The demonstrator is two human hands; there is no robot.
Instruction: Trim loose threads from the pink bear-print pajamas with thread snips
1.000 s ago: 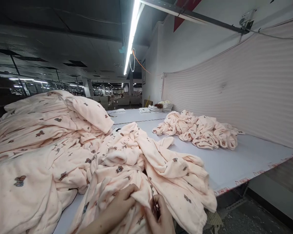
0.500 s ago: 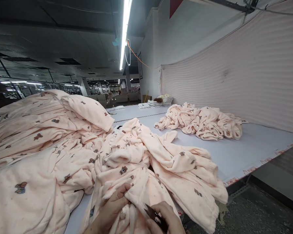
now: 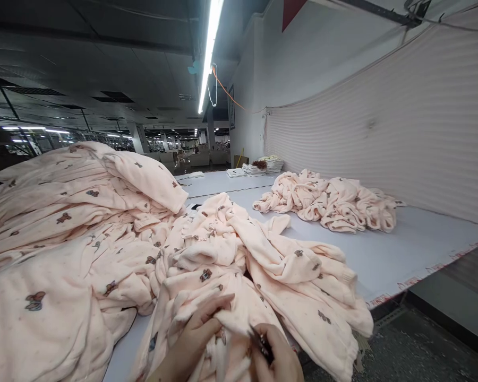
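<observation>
A pale pink fleece garment [image 3: 223, 286] with small bear prints lies crumpled in front of me, one sleeve spread to the right. My left hand [image 3: 197, 334] pinches a fold of it between thumb and fingers, with the index finger stretched along the cloth. Dark thread snips [image 3: 261, 344] sit in my right hand [image 3: 279, 353], their blades pointing up and left, close to the fabric. The fingers wrap round the snips, and blur hides whether the blades touch the cloth.
A tall heap of the same pink garments [image 3: 63, 228] fills the left side. A smaller pile [image 3: 330, 201] lies farther back on the pale table [image 3: 394, 254]. White folded stacks [image 3: 255, 167] stand at the far end. A striped cloth [image 3: 374, 122] hangs along the right.
My left hand has shifted slightly up and right, its index finger now straighter. My right hand and the snips have tilted a little more upright. The view has moved slightly.
</observation>
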